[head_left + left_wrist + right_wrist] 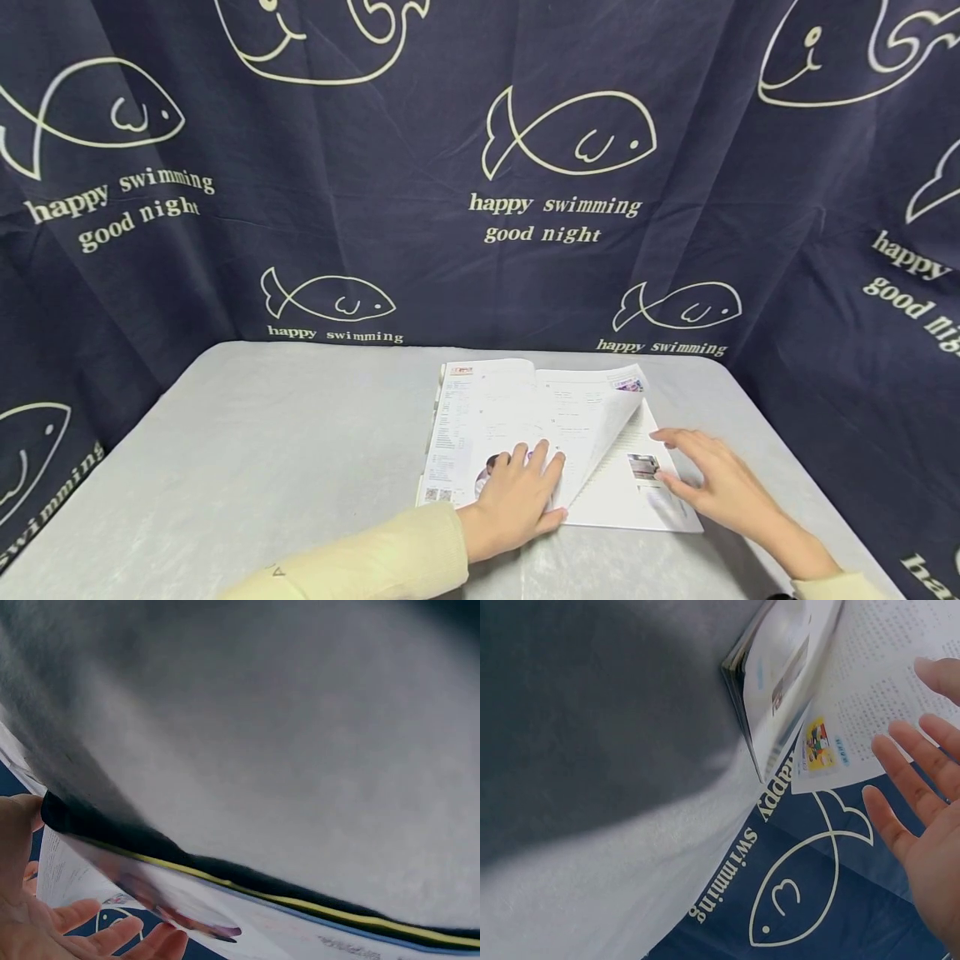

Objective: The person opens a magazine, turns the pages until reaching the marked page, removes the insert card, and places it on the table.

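Observation:
An open magazine [517, 417] lies on the table, with printed text and small photos on its pages. My left hand [517, 492] rests on the lower middle of the spread with its fingers spread over the paper. One right-hand page [600, 425] is lifted and curls over to the left at its upper corner, baring the printed page [652, 500] beneath. Beside the magazine's right edge is my right hand [720, 483], its thumb and fingers apart. In the right wrist view, its fingers [907, 772] are loosely extended near the raised page [885, 697] and grip nothing.
A grey cloth covers the table [300, 450]. Behind it and along both sides hangs a dark blue curtain [435, 208] with fish outlines and lettering. Light yellow sleeves [390, 554] cover the forearms.

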`<state>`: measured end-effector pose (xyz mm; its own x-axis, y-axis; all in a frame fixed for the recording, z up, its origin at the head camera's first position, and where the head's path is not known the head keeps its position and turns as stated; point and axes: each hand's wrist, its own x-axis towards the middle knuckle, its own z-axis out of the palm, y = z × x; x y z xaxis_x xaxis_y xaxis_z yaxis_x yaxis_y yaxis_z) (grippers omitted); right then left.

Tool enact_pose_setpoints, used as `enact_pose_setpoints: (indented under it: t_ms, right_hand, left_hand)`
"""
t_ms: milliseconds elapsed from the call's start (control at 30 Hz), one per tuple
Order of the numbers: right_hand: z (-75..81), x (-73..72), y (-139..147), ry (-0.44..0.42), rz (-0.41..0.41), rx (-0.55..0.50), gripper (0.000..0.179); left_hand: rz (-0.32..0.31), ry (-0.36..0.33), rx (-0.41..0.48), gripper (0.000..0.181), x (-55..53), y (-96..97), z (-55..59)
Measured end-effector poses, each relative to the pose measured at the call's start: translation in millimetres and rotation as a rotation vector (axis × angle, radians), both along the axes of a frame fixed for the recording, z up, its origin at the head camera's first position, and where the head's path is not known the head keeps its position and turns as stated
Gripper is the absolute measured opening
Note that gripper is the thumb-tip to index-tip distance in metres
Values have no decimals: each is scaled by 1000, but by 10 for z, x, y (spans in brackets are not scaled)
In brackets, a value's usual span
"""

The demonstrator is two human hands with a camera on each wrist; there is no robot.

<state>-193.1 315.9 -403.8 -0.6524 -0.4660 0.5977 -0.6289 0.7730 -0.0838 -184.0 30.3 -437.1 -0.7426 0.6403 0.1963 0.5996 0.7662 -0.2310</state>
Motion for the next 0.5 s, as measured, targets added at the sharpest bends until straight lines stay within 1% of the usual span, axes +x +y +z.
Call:
enact_pose_setpoints:
  t_ms: [200, 367, 500]
  right_hand:
    - [-55, 4, -12, -3, 26, 38, 49]
    - [-103, 10, -18, 0, 54, 88, 47]
    - [-132, 18, -17, 1, 53, 115, 48]
  left_hand:
    - [-14, 33, 48, 76, -7, 0, -6]
    - [-24, 105, 88, 87, -24, -2, -23]
    - [-29, 165, 96, 94, -26, -3, -30]
